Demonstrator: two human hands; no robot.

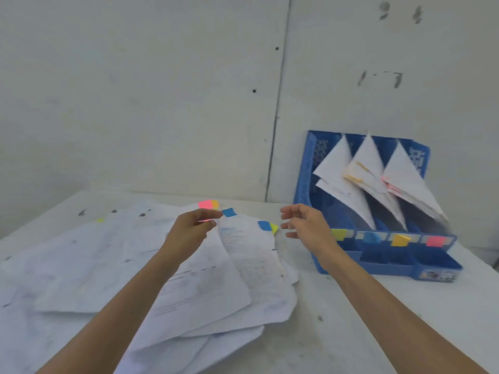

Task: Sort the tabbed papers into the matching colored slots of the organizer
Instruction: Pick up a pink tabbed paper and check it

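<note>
Across the white table our loose paper pile sprawls beside the blue organizer. Our left hand pinches one sheet at its tabbed top edge. It is probably light and floppy, so that edge suits. Our right hand hovers slack-fingered and empty.

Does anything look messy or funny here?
Yes. The papers on the table lie in a crooked, fanned-out pile, with edges not lined up. The sheets in the organizer lean sideways with their corners poking up.
</note>
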